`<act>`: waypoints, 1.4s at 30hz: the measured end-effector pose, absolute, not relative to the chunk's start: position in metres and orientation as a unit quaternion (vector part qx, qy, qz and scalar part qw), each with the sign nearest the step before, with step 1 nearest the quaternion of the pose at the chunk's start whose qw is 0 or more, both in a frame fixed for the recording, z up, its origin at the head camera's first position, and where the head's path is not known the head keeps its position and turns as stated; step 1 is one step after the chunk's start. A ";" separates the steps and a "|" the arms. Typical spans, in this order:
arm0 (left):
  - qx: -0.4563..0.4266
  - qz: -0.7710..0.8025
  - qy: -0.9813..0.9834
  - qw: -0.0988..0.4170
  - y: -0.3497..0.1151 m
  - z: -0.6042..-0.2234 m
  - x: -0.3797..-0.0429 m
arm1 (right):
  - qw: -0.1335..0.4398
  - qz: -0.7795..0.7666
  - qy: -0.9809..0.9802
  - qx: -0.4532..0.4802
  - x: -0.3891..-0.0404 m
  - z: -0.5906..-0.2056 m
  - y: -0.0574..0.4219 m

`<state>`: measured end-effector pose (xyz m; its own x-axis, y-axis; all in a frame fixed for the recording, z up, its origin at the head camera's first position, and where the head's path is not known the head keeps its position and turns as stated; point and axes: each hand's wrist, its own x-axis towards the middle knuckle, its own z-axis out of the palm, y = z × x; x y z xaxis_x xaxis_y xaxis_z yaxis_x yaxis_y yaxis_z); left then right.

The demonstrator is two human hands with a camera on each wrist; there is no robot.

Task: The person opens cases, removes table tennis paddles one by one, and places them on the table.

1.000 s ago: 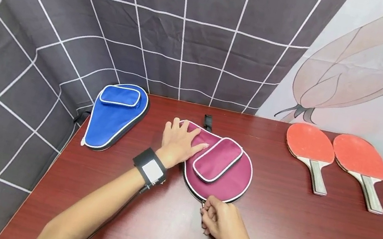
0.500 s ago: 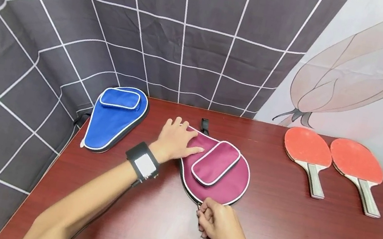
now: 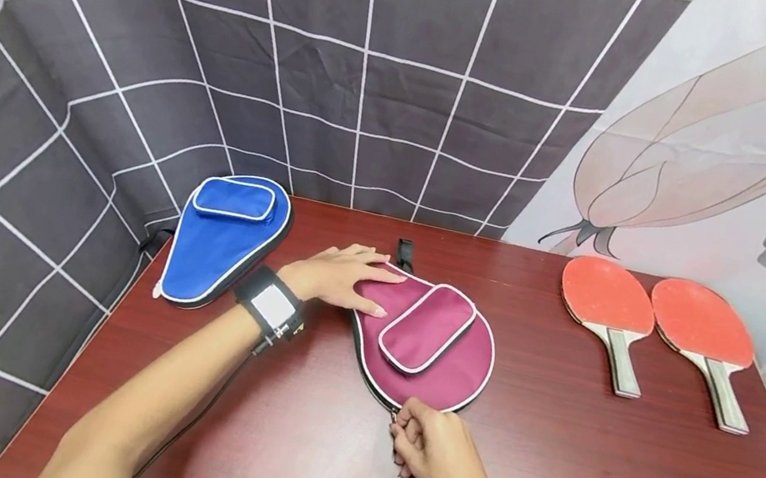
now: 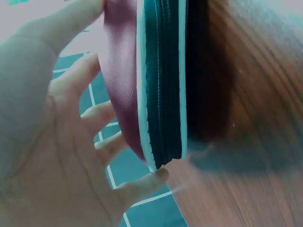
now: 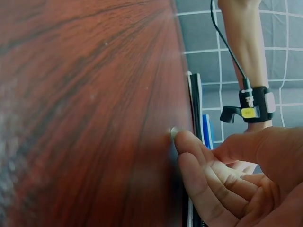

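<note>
A maroon table tennis bat case with white piping and a raised pocket lies flat on the table. My left hand rests on its narrow far-left end, fingers fairly straight and spread. In the left wrist view, the case's black zip side runs beside that palm, its teeth together along this stretch. At the near edge of the case, my right hand pinches the zipper pull between thumb and curled forefinger. The pull is mostly covered by the fingers. The case's contents are hidden.
A blue bat case lies at the back left. Two red table tennis bats lie side by side at the right. Dark checked cloth hangs behind the red-brown table. A black strap sticks out behind the maroon case.
My left hand has slid a little left and turned, so its fingers point more to the right across the case. The right hand stays at the zipper pull, with hardly any movement along the edge.
</note>
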<state>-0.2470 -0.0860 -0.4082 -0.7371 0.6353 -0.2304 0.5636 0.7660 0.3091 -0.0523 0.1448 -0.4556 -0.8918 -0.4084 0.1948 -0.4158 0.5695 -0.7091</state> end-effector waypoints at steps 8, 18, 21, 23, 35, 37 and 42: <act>0.283 0.083 0.948 0.118 -0.083 -0.408 -0.235 | 0.045 0.403 -0.879 0.250 -0.055 -0.456 0.147; 0.238 0.070 0.966 0.064 -0.081 -0.411 -0.225 | 0.057 0.396 -0.886 0.233 -0.061 -0.458 0.151; 0.234 0.065 0.968 0.055 -0.080 -0.411 -0.223 | 0.059 0.397 -0.887 0.229 -0.062 -0.458 0.152; 0.233 0.059 0.969 0.051 -0.080 -0.412 -0.221 | 0.061 0.396 -0.888 0.228 -0.063 -0.459 0.152; 0.221 0.025 0.975 0.011 -0.078 -0.421 -0.205 | 0.074 0.393 -0.890 0.220 -0.063 -0.462 0.153; 0.220 0.019 0.975 -0.004 -0.077 -0.423 -0.202 | 0.082 0.391 -0.890 0.219 -0.065 -0.462 0.154; 0.211 0.007 0.977 -0.029 -0.075 -0.427 -0.195 | 0.091 0.388 -0.891 0.217 -0.068 -0.463 0.156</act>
